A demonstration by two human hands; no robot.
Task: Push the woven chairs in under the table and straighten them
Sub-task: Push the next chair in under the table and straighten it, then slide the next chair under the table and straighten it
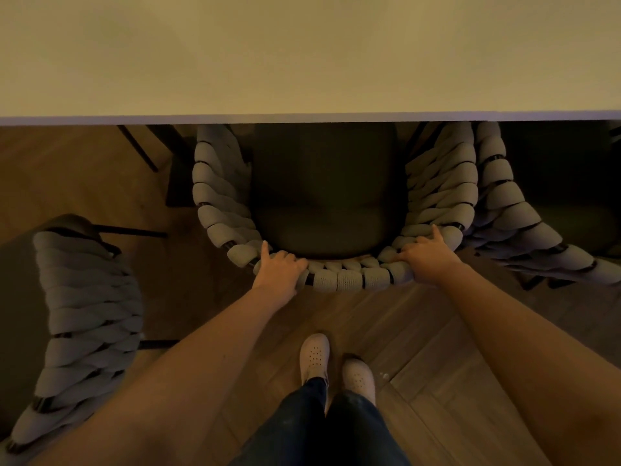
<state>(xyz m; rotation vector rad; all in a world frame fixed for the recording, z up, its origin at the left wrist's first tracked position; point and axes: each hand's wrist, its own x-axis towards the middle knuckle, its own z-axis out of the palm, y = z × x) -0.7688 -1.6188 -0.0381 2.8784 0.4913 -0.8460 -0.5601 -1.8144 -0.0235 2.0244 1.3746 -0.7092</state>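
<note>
The middle chair (336, 210) sits right in front of the person, and its front part is already under the table (302, 62); only the curved back and some of the dark seat (322, 210) stick out; it looks straight to the table edge. The left hand (279, 269) is wrapped over the back rail on one side, and the right hand (426, 257) is wrapped over it on the other side; both hands are closed on the thick woven rope, with a pointing finger lying along the rail. I think this chair is nearly done, maybe one more small push. The right chair (524, 223) is partly under the table too, but it looks tilted and touches the middle one. The left chair (84, 314) is out on the wood floor (420, 348), turned sideways, well apart from the table; that one is left to do.
</note>
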